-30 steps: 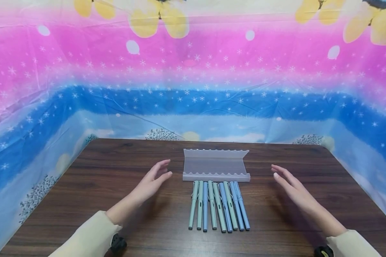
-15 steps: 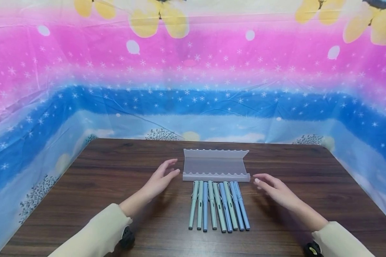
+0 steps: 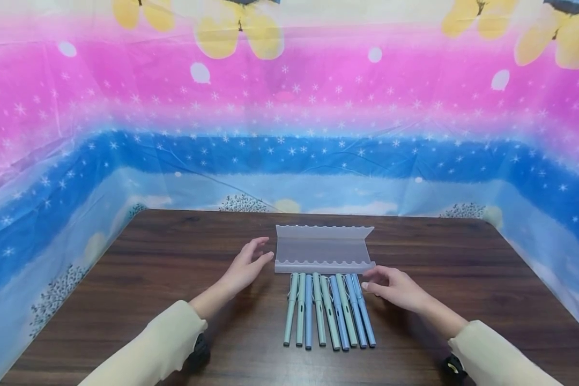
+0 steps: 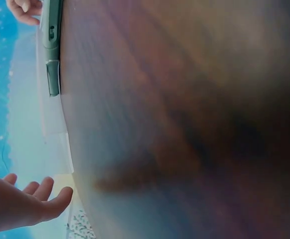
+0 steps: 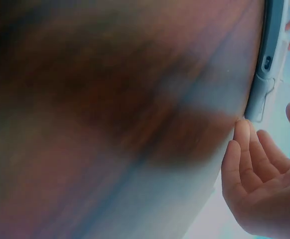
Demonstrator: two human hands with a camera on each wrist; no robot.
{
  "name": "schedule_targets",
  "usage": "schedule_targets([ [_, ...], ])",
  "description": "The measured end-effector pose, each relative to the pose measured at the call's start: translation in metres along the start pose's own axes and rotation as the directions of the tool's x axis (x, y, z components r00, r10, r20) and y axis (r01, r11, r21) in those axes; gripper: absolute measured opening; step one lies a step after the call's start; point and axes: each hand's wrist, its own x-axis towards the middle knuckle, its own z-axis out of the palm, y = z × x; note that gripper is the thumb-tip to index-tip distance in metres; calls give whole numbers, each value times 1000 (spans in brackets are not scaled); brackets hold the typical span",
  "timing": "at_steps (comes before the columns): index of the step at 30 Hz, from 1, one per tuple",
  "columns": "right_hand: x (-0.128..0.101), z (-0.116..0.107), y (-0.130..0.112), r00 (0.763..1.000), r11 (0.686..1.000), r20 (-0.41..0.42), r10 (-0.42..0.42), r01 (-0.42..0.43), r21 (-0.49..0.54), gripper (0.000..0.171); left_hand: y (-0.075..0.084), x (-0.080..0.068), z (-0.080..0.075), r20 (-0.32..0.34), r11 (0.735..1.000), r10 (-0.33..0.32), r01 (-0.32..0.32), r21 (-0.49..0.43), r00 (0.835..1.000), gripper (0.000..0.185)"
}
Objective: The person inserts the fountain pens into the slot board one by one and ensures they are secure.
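A: Where do the person's hands lie over the dark brown wood-grain table?

B: The left hand hovers just left of the frosted translucent plastic pen tray with scalloped edges; its fingers are relaxed and slightly spread, holding nothing; the fingertips come near the tray's left end, though contact cannot be told. The right hand sits low at the right of the row of eight capped pens in pale green and pale blue; its fingers are loosely bent and grip nothing; the fingertips lie just beside the rightmost pale blue pen, near its cap end.

A: And the pens themselves?

B: They lie side by side on the table, touching or nearly so, caps pointing toward the tray; the row sits just in front of the tray's near edge; the tray stands at the middle of the table, its far edge raised.

A: What do the wrist views add?

B: The left wrist view shows the left hand with fingers extended and free, and one pale green pen along the table's edge of the picture; the right wrist view shows the right hand with fingers together and gently bent, one fingertip resting at the table surface just beside the end of a pale blue pen; much of both views is blurred.

A: What surrounds the table?

B: A glossy plastic backdrop banded in pink and blue with white stars and yellow flowers; cream sleeves cover both forearms.
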Motion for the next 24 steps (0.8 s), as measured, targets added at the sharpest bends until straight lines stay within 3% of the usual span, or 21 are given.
schedule_targets([
  [8, 9, 9, -10, 999, 998, -44, 18, -21, -65, 31, 6, 14, 1, -33, 996, 29, -26, 80, 999, 46],
  [17, 13, 15, -16, 998, 988, -61, 18, -27, -150, 32, 13, 29, 6, -86, 986, 105, -93, 136, 991, 41],
  [21, 13, 14, -17, 999, 987, -42, -3, -4, -162, 31, 14, 36, 9, -115, 987, 99, -82, 136, 988, 38],
  [24, 12, 14, -17, 999, 986, -37, -11, 5, -169, 31, 15, 42, 12, -143, 994, 56, -43, 97, 988, 36],
])
